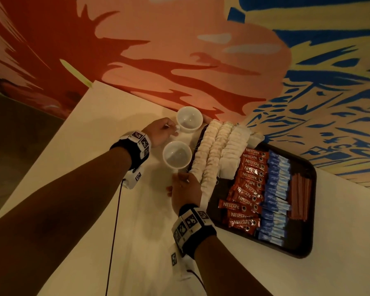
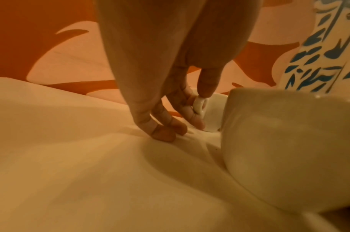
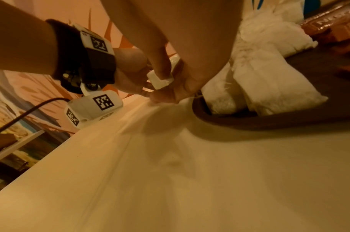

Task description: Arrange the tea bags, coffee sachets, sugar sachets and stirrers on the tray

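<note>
While both of our hands work at the two cups, the dark brown rectangular tray (image 1: 307,251) sits on the pale cream surface (image 1: 98,129) to our right, against the painted wall. On it, from left to right, we note three overlapping rows of white paper tea bags (image 1: 217,154), a column of red Nescafe coffee sachets (image 1: 249,184), a column of blue and pale blue sugar sachets (image 1: 275,193), and a flat bundle of reddish-brown stirrers (image 1: 300,195). Our left hand (image 1: 159,132) pinches the handle of the far white ceramic cup (image 1: 189,119) between thumb and forefinger; its other fingers curl down onto the surface. Our right hand (image 1: 186,190) pinches the handle of the near white ceramic cup (image 1: 176,154), thumb on top, lower fingers tucked under and touching the surface. Both cups stand upright on the surface just left of the tray, the near one close beside the leftmost row of tea bags. Each wrist carries a black strap with white marker-printed blocks (image 1: 140,143).
</note>
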Demonstrator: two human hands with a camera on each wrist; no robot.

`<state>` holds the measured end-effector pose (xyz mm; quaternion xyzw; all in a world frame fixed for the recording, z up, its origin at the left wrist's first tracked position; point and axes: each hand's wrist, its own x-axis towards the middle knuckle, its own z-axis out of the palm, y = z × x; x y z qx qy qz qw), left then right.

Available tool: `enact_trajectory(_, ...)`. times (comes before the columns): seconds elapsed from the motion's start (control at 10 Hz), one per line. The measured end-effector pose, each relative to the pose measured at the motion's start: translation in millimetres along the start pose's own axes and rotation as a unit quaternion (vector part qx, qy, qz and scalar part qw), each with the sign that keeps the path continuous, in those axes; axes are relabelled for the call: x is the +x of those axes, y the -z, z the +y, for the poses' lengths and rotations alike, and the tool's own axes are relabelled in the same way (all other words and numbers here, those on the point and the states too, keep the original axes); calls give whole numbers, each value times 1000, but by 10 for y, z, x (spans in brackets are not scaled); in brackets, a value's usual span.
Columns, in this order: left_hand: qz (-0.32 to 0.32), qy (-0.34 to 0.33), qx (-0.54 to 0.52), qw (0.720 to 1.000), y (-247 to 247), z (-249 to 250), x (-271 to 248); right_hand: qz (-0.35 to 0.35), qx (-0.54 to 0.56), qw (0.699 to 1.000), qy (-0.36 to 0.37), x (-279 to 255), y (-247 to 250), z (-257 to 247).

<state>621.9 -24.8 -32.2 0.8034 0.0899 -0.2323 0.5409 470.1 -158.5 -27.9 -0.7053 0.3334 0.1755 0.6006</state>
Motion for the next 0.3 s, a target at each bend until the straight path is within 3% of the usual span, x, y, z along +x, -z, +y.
enact_trajectory(0.2,19,4,23,1000,179,-11,-221,-10,-88,996,27,-146,95,-27)
enact_trajectory(0.3,137,-2,19,990,292,-147,-520,-39,-102,992,62,-313,303,-42)
